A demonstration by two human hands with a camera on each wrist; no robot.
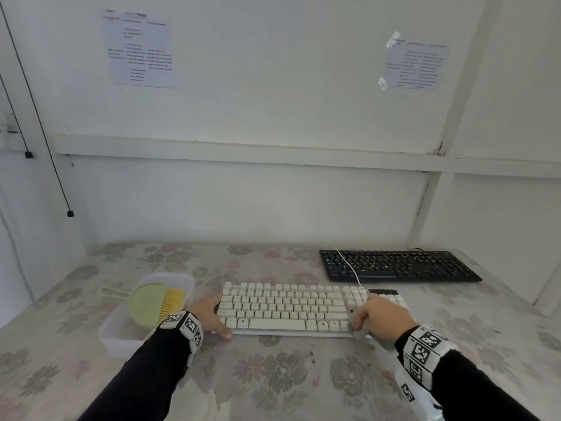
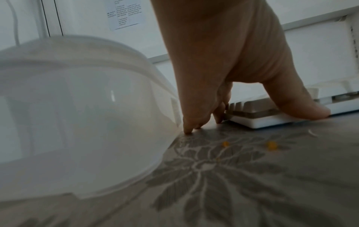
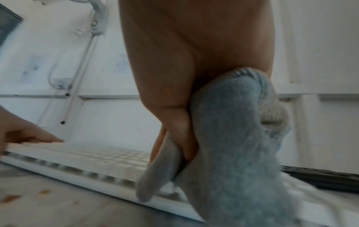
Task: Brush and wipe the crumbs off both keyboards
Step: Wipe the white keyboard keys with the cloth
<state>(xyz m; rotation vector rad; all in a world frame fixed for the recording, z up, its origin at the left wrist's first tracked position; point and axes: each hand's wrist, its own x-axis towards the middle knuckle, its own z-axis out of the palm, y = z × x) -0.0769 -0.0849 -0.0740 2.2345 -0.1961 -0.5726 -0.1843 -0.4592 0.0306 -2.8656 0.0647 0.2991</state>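
The white keyboard (image 1: 282, 308) lies in the middle of the flowered table. My left hand (image 1: 221, 316) rests at its left end, with straight fingers (image 2: 191, 122) touching the table beside it and the thumb (image 2: 303, 106) along the front edge. My right hand (image 1: 372, 317) grips a grey-blue cloth (image 3: 233, 138) bunched in the fist, pressed on the keyboard's right part near the front edge. The black keyboard (image 1: 397, 265) sits at the back right with a few yellow crumbs on its keys. Small orange crumbs (image 2: 271, 145) lie on the table.
A clear plastic container (image 1: 121, 332) stands just left of my left hand, holding a green dustpan (image 1: 145, 305) and a yellow brush (image 1: 173, 302). A white cable (image 1: 349, 267) crosses the black keyboard's left part. Walls close the table at back and sides.
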